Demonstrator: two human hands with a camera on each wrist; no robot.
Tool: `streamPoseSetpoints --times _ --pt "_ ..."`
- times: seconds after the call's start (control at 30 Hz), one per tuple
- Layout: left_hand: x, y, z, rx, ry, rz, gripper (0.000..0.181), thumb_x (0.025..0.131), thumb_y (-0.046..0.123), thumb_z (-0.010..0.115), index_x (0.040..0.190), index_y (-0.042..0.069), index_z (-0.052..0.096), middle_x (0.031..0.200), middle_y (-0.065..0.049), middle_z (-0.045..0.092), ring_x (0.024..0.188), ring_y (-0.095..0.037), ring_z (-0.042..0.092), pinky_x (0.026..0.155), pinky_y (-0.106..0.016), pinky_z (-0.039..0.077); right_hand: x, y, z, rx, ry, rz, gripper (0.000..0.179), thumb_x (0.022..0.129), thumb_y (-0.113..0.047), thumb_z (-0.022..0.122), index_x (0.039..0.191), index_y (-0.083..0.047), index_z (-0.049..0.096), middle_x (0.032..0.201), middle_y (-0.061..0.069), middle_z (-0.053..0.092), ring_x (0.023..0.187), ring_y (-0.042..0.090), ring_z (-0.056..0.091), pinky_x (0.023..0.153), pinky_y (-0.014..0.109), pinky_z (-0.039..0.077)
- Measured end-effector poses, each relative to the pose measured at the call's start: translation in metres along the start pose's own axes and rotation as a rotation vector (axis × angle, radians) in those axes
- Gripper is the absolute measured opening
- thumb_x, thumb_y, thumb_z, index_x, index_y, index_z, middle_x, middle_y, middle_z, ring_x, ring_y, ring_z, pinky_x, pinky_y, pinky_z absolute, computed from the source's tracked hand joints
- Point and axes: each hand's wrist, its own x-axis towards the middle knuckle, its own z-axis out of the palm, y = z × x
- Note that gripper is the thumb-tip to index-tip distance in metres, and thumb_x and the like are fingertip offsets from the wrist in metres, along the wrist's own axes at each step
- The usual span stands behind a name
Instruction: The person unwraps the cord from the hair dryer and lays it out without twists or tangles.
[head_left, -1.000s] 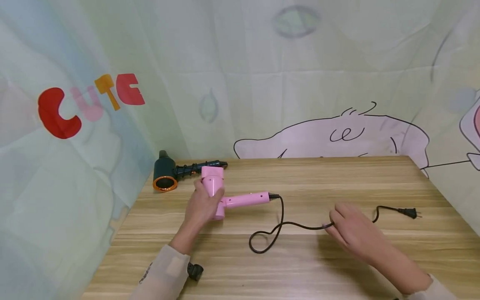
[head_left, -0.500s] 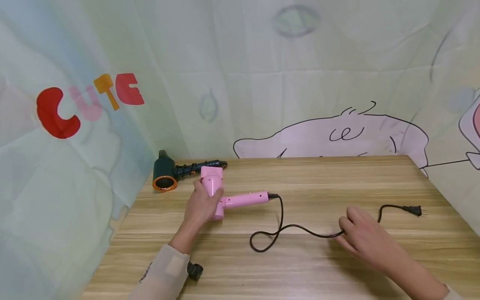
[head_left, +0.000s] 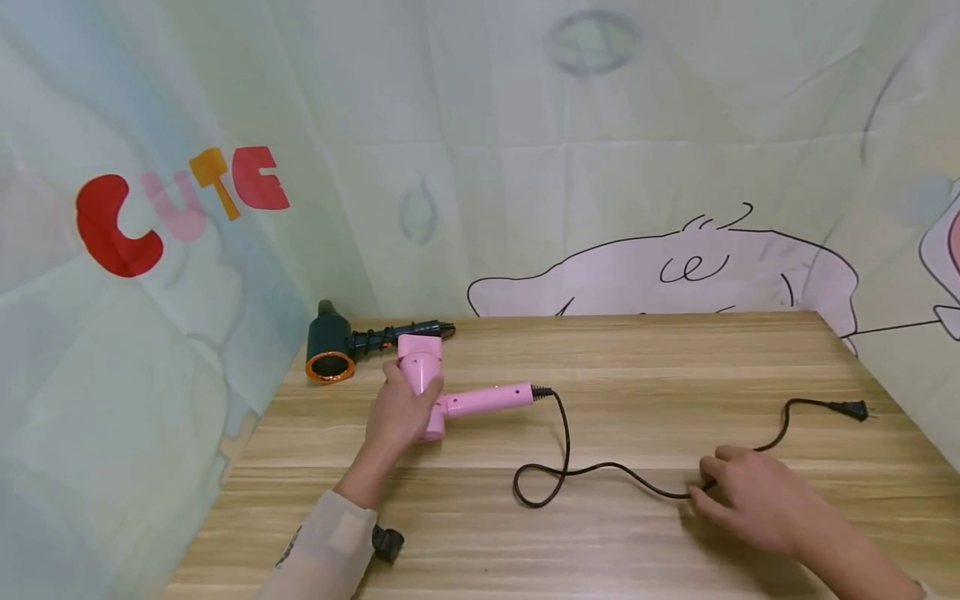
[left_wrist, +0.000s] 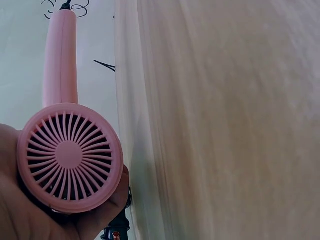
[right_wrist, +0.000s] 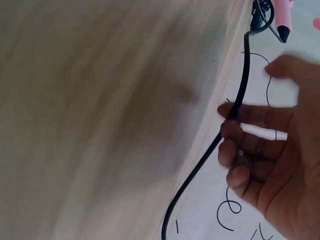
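My left hand (head_left: 401, 408) grips the barrel of a pink hair dryer (head_left: 491, 400), whose handle points right. In the left wrist view, the round slotted end of the pink dryer (left_wrist: 68, 156) faces the camera, with fingers wrapped below it. From the handle a black power cord (head_left: 622, 467) runs right in a small loop. My right hand (head_left: 765, 500) holds this cord partway along, short of the two-pin plug (head_left: 851, 409). In the right wrist view, curled fingers (right_wrist: 260, 145) cross the cord (right_wrist: 242, 85), while the thumb (right_wrist: 287, 67) stands apart from it.
A dark green hair dryer (head_left: 327, 342) with an orange rim lies at the back left, cord wound round its handle. A small black object (head_left: 388, 543) shows beside the left sleeve (head_left: 330, 542). Printed cloth (head_left: 487, 208) walls the wooden table (head_left: 600, 550) behind and leftward.
My right hand has moved right and toward me, drawing the cord with it. The plug has shifted right and the loop slightly right. The pink dryer stays nearly in place.
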Motion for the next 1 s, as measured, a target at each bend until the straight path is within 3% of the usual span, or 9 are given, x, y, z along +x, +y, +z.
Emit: streamPoseSetpoints --times 0.1,0.27,0.53,0.73,0.87,1.0 --pt "0.001 -0.001 0.001 0.004 0.001 0.005 0.09 0.097 0.057 0.054 0.155 0.002 0.014 0.127 -0.024 0.055 0.1 -0.035 0.059 0.077 -0.041 0.051 -0.003 0.002 0.002 -0.014 -0.003 0.057 0.033 0.091 -0.037 0.074 0.07 -0.026 0.051 0.068 -0.01 0.042 0.059 0.004 0.038 0.054 0.03 0.04" --pt "0.003 -0.002 0.001 0.014 0.003 0.008 0.09 0.097 0.058 0.054 0.155 0.001 0.014 0.127 -0.024 0.055 0.1 -0.035 0.059 0.076 -0.04 0.051 -0.006 0.008 0.007 -0.029 -0.012 0.112 0.034 0.088 -0.03 0.079 0.069 -0.022 0.051 0.067 -0.006 0.043 0.057 0.008 0.039 0.052 0.031 0.039" --pt "0.005 -0.004 0.0 0.03 0.001 -0.004 0.092 0.097 0.059 0.053 0.156 0.001 0.012 0.127 -0.024 0.054 0.1 -0.035 0.058 0.075 -0.04 0.05 -0.007 0.02 0.009 -0.049 0.026 0.058 0.032 0.077 -0.004 0.081 0.071 -0.018 0.053 0.066 -0.007 0.044 0.06 0.009 0.043 0.053 0.031 0.04" --pt "0.007 -0.006 0.0 0.054 0.002 0.006 0.093 0.097 0.059 0.053 0.156 0.0 0.012 0.13 -0.025 0.054 0.101 -0.036 0.058 0.08 -0.044 0.05 -0.007 0.026 0.009 -0.023 0.04 0.087 0.019 0.079 0.01 0.071 0.087 -0.005 0.061 0.07 -0.002 0.058 0.063 0.016 0.058 0.055 0.036 0.048" --pt "0.01 -0.007 0.0 0.089 0.004 0.017 0.092 0.097 0.057 0.053 0.156 -0.001 0.012 0.13 -0.026 0.054 0.101 -0.036 0.058 0.081 -0.047 0.05 -0.007 0.031 0.007 -0.024 0.036 0.127 0.032 0.068 0.015 0.074 0.097 0.005 0.066 0.075 0.005 0.065 0.066 0.023 0.064 0.058 0.04 0.052" --pt "0.012 -0.008 0.0 0.124 0.016 0.04 0.091 0.097 0.054 0.055 0.156 0.0 0.012 0.129 -0.025 0.054 0.1 -0.037 0.059 0.08 -0.048 0.051 -0.008 0.037 0.006 -0.055 0.041 0.132 0.036 0.06 0.016 0.073 0.094 0.006 0.069 0.075 0.007 0.065 0.066 0.027 0.064 0.058 0.043 0.053"
